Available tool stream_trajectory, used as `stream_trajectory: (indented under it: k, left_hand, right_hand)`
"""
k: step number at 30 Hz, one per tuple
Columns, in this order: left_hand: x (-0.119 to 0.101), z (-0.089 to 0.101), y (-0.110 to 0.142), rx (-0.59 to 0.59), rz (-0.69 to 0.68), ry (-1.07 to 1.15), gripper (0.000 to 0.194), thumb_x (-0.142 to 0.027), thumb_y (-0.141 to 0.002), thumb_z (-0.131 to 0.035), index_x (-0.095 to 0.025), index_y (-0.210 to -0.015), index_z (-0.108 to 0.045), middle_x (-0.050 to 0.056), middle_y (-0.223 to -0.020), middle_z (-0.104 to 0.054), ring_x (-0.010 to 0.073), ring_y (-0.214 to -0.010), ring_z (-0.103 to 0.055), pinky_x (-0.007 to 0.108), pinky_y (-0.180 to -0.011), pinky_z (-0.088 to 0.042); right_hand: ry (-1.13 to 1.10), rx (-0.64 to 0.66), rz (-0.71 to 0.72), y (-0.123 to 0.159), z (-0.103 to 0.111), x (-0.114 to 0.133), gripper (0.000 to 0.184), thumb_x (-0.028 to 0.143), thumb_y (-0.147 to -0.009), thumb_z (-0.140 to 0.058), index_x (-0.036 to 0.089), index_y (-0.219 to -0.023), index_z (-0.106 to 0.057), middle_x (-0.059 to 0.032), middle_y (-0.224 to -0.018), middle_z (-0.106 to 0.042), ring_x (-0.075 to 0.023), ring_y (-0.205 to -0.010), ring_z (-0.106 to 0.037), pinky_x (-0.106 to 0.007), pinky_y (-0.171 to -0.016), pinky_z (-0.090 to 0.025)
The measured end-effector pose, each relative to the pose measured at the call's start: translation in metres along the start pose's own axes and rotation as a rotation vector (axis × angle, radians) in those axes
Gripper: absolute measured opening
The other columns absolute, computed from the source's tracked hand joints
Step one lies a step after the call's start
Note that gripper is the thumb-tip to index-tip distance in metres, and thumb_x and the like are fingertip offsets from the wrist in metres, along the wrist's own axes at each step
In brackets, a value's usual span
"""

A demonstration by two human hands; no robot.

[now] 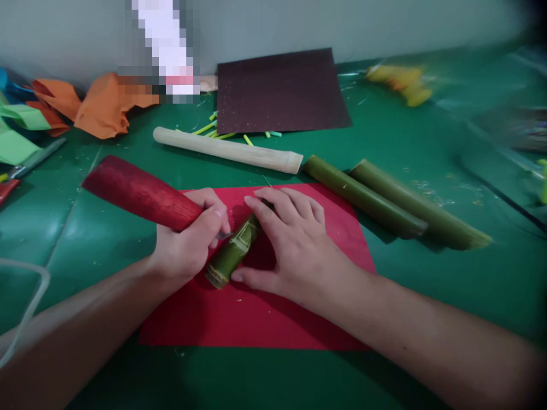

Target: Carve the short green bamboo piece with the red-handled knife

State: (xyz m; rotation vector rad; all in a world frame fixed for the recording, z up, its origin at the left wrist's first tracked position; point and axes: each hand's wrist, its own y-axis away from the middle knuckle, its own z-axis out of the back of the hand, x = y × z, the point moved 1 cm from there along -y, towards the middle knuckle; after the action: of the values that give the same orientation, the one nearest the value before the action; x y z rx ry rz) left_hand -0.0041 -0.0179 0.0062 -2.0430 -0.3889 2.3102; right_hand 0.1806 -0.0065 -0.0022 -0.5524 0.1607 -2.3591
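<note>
My left hand (190, 242) is closed around a carving knife with a thick red wooden handle (143, 193). The handle slants up to the left. Most of the blade is hidden; its metal tip (224, 234) touches or nearly touches a short green bamboo piece (233, 253). Pale lines are cut into the bamboo's skin around its middle. My right hand (297, 242) steadies this piece, fingers over its far end and thumb by its near side. Under both lies a red sheet (299, 327) on the green table surface.
A peeled pale bamboo stick (226, 149) lies beyond my hands. Two green bamboo lengths (367, 196) rest at the right. Behind are a dark brown sheet (282, 91), orange paper (102, 108), scissors (38, 156) and a blurred yellow object (401, 82). Something pixelated (164, 45) stands at the top.
</note>
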Motion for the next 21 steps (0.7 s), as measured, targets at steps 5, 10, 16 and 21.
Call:
stream_trajectory:
  k: [5, 10, 16, 21]
  left_hand:
    - [-0.01, 0.001, -0.01, -0.097, 0.027, -0.042, 0.027, -0.021, -0.081, -0.066, -0.02, -0.054, -0.062, -0.001, -0.051, -0.056, 0.0071, -0.039, -0.046, 0.02, -0.038, -0.035]
    - [-0.015, -0.001, -0.012, -0.06, 0.118, 0.005, 0.027, -0.026, -0.085, -0.069, -0.021, -0.058, -0.065, -0.002, -0.05, -0.055, 0.0081, -0.039, -0.047, 0.019, -0.037, -0.035]
    - [-0.017, -0.007, -0.008, 0.024, 0.241, 0.018, 0.03, -0.034, -0.083, -0.073, -0.021, -0.058, -0.064, 0.0, -0.047, -0.054, 0.0098, -0.039, -0.048, 0.02, -0.036, -0.036]
    - [-0.016, -0.012, -0.003, -0.006, 0.285, 0.054, 0.035, -0.044, -0.086, -0.072, -0.021, -0.062, -0.064, -0.001, -0.047, -0.054, 0.0107, -0.038, -0.05, 0.021, -0.037, -0.04]
  right_hand:
    - [-0.005, -0.021, -0.004, -0.006, 0.006, -0.004, 0.071, 0.064, -0.079, -0.078, 0.014, -0.13, -0.07, -0.0151, -0.132, -0.069, -0.0375, -0.123, -0.056, -0.053, -0.105, -0.04]
    - [-0.009, -0.034, 0.036, -0.008, 0.009, -0.008, 0.053, 0.056, -0.085, -0.078, 0.015, -0.118, -0.075, -0.0127, -0.112, -0.076, -0.0334, -0.111, -0.063, -0.051, -0.099, -0.043]
    - [-0.089, -0.077, 0.026, -0.009, 0.009, -0.009, 0.044, 0.038, -0.084, -0.081, 0.014, -0.12, -0.07, -0.0132, -0.13, -0.072, -0.0316, -0.119, -0.065, -0.046, -0.098, -0.05]
    - [-0.103, -0.129, -0.003, -0.009, 0.007, -0.008, 0.044, 0.032, -0.083, -0.08, 0.013, -0.122, -0.068, -0.0163, -0.132, -0.068, -0.0324, -0.12, -0.065, -0.048, -0.1, -0.054]
